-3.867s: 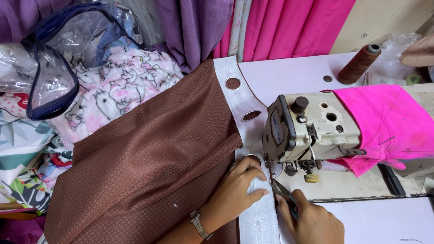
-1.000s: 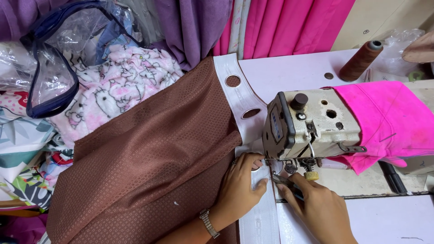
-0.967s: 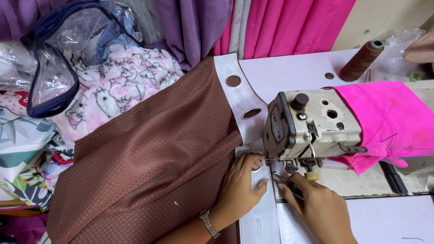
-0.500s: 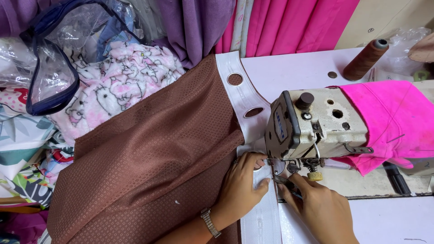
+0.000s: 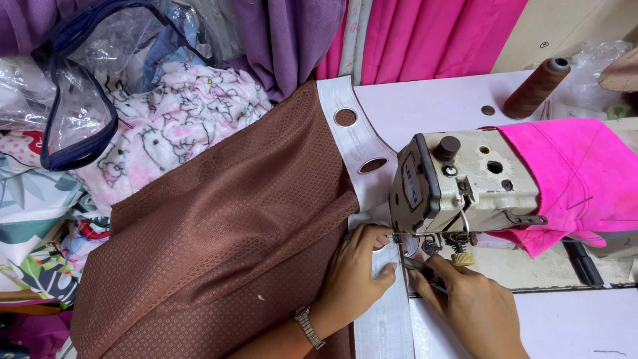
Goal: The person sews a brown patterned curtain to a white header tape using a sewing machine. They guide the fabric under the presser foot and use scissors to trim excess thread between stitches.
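A brown patterned curtain fabric point(image 5: 226, 233) lies across the table, with a white eyelet tape point(image 5: 351, 136) along its right edge. The tape runs under the head of a cream sewing machine point(image 5: 458, 186). My left hand point(image 5: 359, 269) holds the tape and fabric down just left of the needle, fingers bent, fingertips at the presser foot. My right hand point(image 5: 475, 309) is just below the presser foot and holds a thin metal tool point(image 5: 417, 264) whose tip points at the needle area. A metal watch sits on my left wrist.
A pink cloth point(image 5: 585, 179) is draped over the machine arm. A brown thread cone point(image 5: 537, 86) stands behind it on the white table point(image 5: 432, 100). A clear zip bag point(image 5: 73, 100), printed fabrics and purple and pink curtains pile up at the left and back.
My right hand has moved up from the table edge to the presser foot with the tool. My left hand stays on the tape; the view shifted slightly.
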